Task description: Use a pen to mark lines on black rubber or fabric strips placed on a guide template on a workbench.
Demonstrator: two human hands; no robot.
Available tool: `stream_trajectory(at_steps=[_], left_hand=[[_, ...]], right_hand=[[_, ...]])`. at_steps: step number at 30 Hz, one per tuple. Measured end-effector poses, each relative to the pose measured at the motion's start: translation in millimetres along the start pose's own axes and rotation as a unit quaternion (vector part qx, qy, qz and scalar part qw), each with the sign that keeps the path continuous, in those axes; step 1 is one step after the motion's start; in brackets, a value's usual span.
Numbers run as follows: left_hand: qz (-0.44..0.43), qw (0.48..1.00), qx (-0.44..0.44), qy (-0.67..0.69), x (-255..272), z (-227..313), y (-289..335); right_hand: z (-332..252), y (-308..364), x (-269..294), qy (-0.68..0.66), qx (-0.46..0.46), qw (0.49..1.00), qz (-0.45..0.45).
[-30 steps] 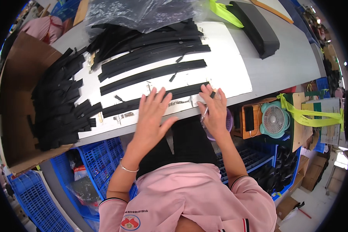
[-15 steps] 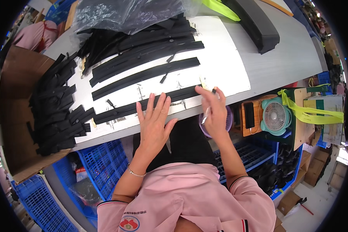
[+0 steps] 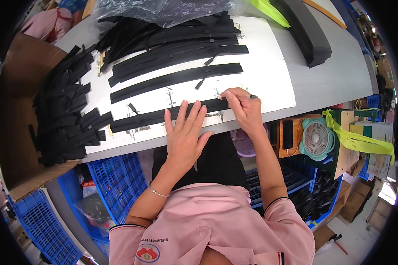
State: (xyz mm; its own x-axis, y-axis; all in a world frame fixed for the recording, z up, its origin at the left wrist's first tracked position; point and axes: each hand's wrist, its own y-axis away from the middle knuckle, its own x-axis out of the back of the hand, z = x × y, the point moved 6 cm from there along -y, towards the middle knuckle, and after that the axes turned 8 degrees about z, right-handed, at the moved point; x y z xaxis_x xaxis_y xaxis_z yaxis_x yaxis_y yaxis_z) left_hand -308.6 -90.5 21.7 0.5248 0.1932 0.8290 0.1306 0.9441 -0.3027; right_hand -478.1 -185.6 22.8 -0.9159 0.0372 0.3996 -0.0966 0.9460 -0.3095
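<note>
A long black zipper (image 3: 154, 118) lies along the near edge of a white board (image 3: 269, 88). My left hand (image 3: 184, 132) rests on it palm down, fingers spread and stretched out. At the zipper's right end, my right hand (image 3: 245, 108) is closed round a slim pen (image 3: 253, 96), whose back end sticks out beside the knuckles. The fingertips are down at the board by the zipper's upper edge; the pen's tip is hard to make out. Beyond lies another black zipper (image 3: 177, 81) with its pull hanging off, then a stack of black zippers (image 3: 181, 56).
A heap of black zippers (image 3: 66, 106) spills from a cardboard box (image 3: 22, 75) at the left. Clear plastic sheeting (image 3: 163, 11) covers the far pieces. A long dark padded piece (image 3: 303, 33) lies far right. Right of my arm are a small fan (image 3: 316, 140) and a purple basket (image 3: 243, 143).
My right hand has turned over and lowered to the zipper's end, swinging the pen from pointing down towards me. My left hand stays flat on the zipper. The whole view has shifted slightly.
</note>
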Motion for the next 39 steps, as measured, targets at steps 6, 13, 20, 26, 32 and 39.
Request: stream_trajectory(at_steps=[6,13,20,26,32,39], left_hand=[[0.0,1.0,0.005,0.008,-1.9,-2.5,2.7],[0.003,1.0,0.0,-0.001,-1.5,-1.0,1.9],[0.014,1.0,-0.012,-0.002,-1.5,0.9,0.6],[0.015,1.0,-0.002,0.001,-0.6,-3.4,1.7],[0.027,1.0,-0.007,0.002,5.5,-8.4,9.2],[0.094,0.993,0.061,-0.032,40.7,-38.4,39.5]], right_hand=[[-1.4,0.9,-1.9,0.032,0.033,0.999,-0.004],[-0.3,1.3,-1.0,-0.003,0.02,1.0,0.012],[5.2,4.6,1.6,-0.049,0.009,0.998,-0.035],[-4.4,-0.2,-3.8,0.013,0.042,0.998,-0.049],[1.2,2.3,0.2,-0.066,-0.079,0.994,-0.026],[17.0,7.5,16.1,-0.076,-0.105,0.992,0.012]])
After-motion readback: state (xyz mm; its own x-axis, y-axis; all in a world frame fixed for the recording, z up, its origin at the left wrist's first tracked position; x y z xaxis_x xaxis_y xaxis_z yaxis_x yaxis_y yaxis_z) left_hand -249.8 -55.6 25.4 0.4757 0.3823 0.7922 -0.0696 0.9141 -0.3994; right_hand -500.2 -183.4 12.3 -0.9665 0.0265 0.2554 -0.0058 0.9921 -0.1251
